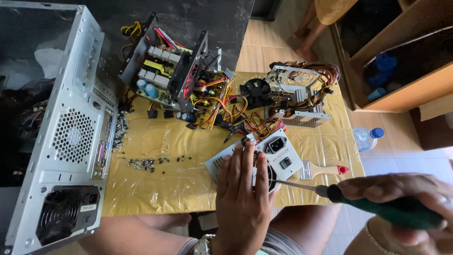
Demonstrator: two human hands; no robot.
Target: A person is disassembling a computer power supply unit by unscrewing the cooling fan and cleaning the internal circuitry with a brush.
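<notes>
Holding one screwdriver (377, 204) against one power supply (257, 158).

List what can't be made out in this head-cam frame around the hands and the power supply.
- Screwdriver tip, head view: hidden behind the left hand; which screw it meets cannot be told.
- Grey power supply: its near part is covered by the left hand.
- Right hand: cut off by the right and bottom edges, blurred.
- Loose screws on the yellow table cover: too small to tell types.
</notes>
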